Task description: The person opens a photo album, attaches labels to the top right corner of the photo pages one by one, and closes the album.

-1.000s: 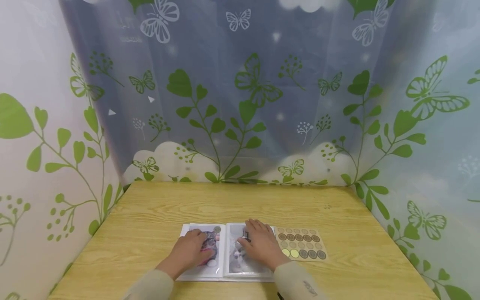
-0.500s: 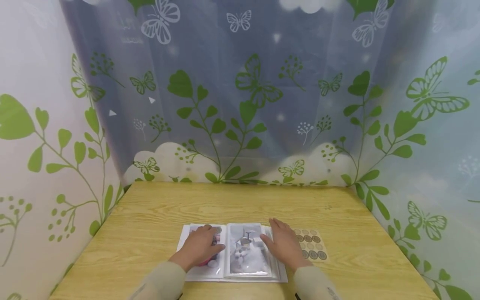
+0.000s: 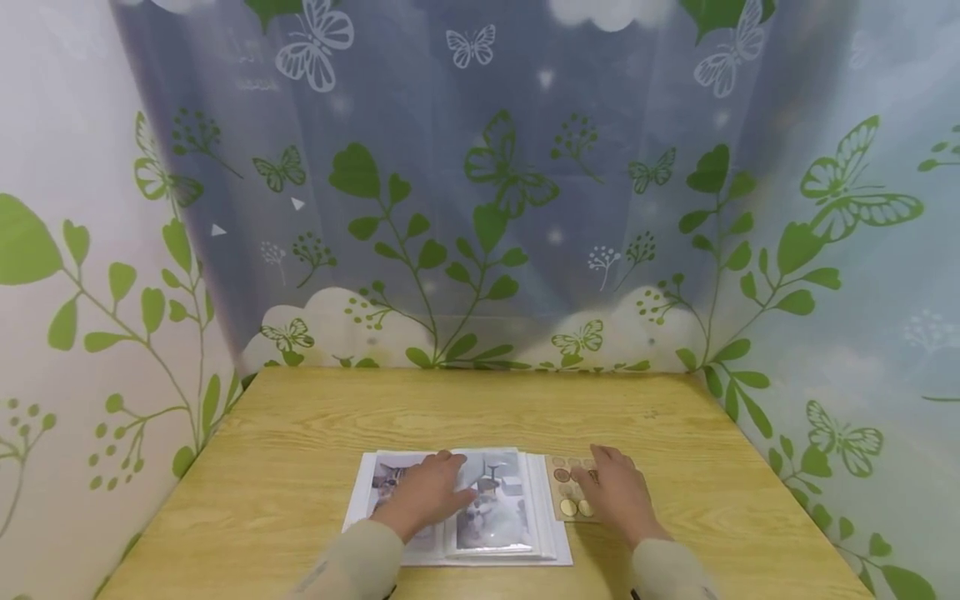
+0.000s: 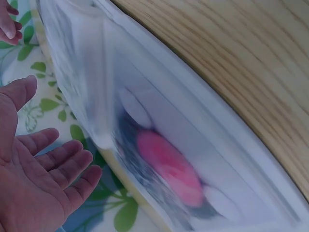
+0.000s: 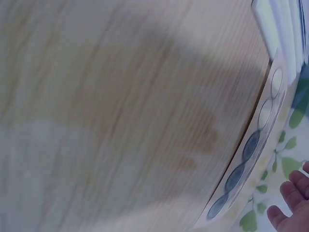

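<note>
Album (image 3: 542, 508), circle-patterned sheet (image 3: 567, 507) beneath right fingers (image 3: 613, 460), illegible backdrop lettering (image 3: 257, 84)

The photo album (image 3: 557, 537) is white; its right-hand photo (image 3: 495, 512) runs to soft greys and whites, and its left-hand photo (image 4: 169, 166) shows a pink patch against grey. The tan sticker sheet (image 3: 564, 492) carries rows of circles, some dark, some pale. Yellow wood grain streaks the desk (image 3: 480, 408). Green leaves and butterflies pattern the blue-grey backdrop (image 3: 450, 287); the sleeves (image 3: 356, 554) are beige.

Two bare hands (image 3: 426, 493) (image 3: 619, 492), one white photo album (image 3: 550, 527), one tan circle-patterned sheet (image 3: 558, 492) and one yellow wood-grain table (image 3: 450, 408) occupy the lower frame.
</note>
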### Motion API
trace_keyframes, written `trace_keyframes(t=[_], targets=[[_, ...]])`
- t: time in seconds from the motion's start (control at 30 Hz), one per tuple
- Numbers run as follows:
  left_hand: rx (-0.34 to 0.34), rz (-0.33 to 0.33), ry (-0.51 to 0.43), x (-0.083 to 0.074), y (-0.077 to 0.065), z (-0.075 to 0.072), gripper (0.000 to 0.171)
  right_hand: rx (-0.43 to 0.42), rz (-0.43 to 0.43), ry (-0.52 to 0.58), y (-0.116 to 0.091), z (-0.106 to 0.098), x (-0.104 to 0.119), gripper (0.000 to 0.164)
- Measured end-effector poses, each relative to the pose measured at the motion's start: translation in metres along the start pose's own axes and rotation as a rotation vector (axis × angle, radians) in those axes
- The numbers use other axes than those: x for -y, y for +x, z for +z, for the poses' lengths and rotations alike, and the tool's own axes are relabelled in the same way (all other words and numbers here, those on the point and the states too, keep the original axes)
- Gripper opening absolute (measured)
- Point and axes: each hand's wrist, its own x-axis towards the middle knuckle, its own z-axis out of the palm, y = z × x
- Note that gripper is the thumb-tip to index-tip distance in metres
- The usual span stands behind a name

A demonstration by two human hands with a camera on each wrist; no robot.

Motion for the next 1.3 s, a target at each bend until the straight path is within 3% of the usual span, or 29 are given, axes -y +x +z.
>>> trace_keyframes(t=[0.27,0.7,0.9,1.3], targets=[[-0.009,0.047,0.006,-0.033,0.014,0.009,0.058,0.042,0.122,-0.05,-0.005,-0.012,-0.027,0.06],[0.006,0.059,-0.036,-0.07,0.029,0.033,0.059,0.049,0.189,-0.066,-0.015,-0.028,-0.059,0.065],[0.003,0.041,-0.047,-0.089,0.036,0.04,0.056,0.056,0.2,-0.068,-0.016,-0.031,-0.064,0.059],[-0.078,-0.026,0.056,-0.111,0.051,0.063,0.038,0.04,0.185,-0.109,-0.024,-0.031,-0.07,0.052]])
